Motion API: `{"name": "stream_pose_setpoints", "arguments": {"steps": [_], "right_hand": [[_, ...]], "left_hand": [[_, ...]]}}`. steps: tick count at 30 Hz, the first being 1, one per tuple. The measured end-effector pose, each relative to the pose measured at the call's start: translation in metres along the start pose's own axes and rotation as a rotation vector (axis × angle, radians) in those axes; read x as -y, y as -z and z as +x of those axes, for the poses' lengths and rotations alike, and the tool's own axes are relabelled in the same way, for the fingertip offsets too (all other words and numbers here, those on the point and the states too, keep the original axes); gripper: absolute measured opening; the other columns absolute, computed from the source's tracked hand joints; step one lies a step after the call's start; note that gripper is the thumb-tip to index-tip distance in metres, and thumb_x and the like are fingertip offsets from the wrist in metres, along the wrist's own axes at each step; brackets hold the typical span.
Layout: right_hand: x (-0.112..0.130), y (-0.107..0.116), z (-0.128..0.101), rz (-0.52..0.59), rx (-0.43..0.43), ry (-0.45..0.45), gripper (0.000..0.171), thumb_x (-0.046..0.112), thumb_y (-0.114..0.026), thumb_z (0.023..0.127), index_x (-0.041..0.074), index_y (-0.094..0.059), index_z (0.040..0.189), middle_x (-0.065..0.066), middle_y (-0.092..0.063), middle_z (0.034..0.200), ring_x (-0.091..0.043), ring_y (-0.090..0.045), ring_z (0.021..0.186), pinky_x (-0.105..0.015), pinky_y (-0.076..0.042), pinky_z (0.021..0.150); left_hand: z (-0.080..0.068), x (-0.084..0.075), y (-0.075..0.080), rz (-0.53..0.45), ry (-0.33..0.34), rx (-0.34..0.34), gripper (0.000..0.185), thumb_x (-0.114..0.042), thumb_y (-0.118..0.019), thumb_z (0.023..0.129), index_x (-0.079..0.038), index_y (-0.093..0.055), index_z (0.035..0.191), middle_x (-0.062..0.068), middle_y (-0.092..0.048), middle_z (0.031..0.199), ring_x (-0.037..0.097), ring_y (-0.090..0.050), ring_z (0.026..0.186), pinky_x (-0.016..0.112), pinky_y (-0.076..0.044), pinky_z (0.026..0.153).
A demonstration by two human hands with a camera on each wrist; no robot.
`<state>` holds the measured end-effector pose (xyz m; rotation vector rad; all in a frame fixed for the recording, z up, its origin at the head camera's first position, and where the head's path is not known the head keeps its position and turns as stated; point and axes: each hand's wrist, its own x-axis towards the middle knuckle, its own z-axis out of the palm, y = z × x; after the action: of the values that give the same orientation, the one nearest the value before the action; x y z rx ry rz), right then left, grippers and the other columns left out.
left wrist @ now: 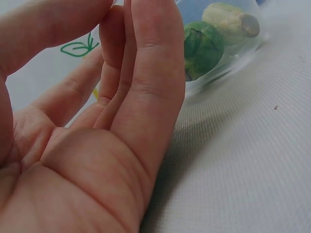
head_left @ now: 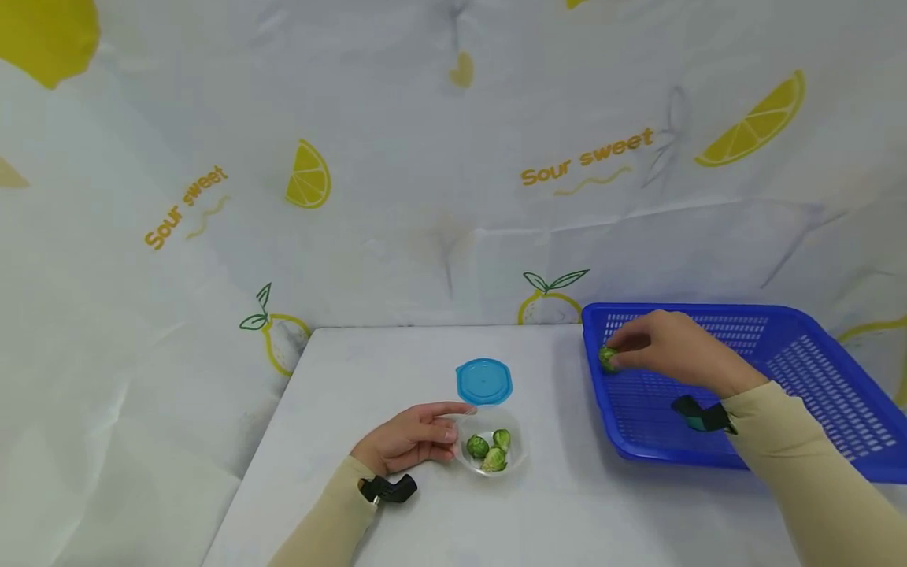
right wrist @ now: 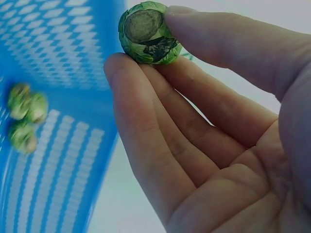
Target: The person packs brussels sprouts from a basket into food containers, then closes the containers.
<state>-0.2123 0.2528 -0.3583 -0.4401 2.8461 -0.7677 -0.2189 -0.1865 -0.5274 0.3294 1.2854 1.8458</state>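
My left hand [head_left: 448,429] rests on the white table [head_left: 368,370], its straight fingers [left wrist: 146,63] pressed against the side of a small clear bowl [head_left: 513,465]. The bowl holds three green Brussels sprouts [head_left: 489,450], two of which show through its wall [left wrist: 204,46]. My right hand [head_left: 627,350] pinches another sprout [head_left: 607,358] between thumb and fingertips above the left rim of a blue slotted basket [head_left: 779,370]. The right wrist view shows that sprout [right wrist: 148,33] stem end up. Three more sprouts [right wrist: 23,116] lie blurred in the basket below.
A round blue lid [head_left: 484,381] lies flat just behind the bowl. The basket takes up the table's right side and overhangs its right edge. A lemon-print sheet [head_left: 439,197] hangs behind and to the left of the table.
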Motion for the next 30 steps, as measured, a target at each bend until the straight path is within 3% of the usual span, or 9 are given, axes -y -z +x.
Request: {"name": "stream_pose_setpoints", "arguments": {"steps": [7, 15, 30], "right_hand": [[0.037, -0.017, 0.011, 0.049, -0.019, 0.038, 0.034, 0.033, -0.081, 0.098, 0.010, -0.080, 0.123, -0.001, -0.081, 0.111, -0.018, -0.076, 0.100, -0.049, -0.065, 0.087], [0.077, -0.056, 0.024, 0.128, -0.022, 0.106, 0.026, 0.025, -0.084, 0.095, 0.009, -0.082, 0.116, 0.003, -0.081, 0.099, -0.011, -0.074, 0.091, -0.036, -0.063, 0.078], [0.107, -0.120, 0.024, 0.192, -0.032, 0.157, 0.017, 0.019, -0.084, 0.095, 0.014, -0.082, 0.111, 0.007, -0.078, 0.096, -0.005, -0.071, 0.087, -0.027, -0.063, 0.077]], "left_hand": [[0.000, -0.001, 0.001, 0.008, 0.005, 0.002, 0.060, 0.000, -0.065, 0.104, -0.006, -0.048, 0.161, -0.003, -0.065, 0.093, 0.008, -0.073, 0.088, 0.026, -0.066, 0.087], [0.001, -0.002, 0.002, 0.014, -0.006, 0.024, 0.056, 0.001, -0.060, 0.106, -0.005, -0.049, 0.160, -0.003, -0.069, 0.096, 0.007, -0.073, 0.088, 0.026, -0.066, 0.088], [0.001, -0.003, 0.004, 0.000, 0.003, 0.039, 0.057, -0.001, -0.061, 0.107, -0.009, -0.048, 0.162, -0.004, -0.068, 0.098, 0.008, -0.074, 0.090, 0.025, -0.065, 0.089]]}}
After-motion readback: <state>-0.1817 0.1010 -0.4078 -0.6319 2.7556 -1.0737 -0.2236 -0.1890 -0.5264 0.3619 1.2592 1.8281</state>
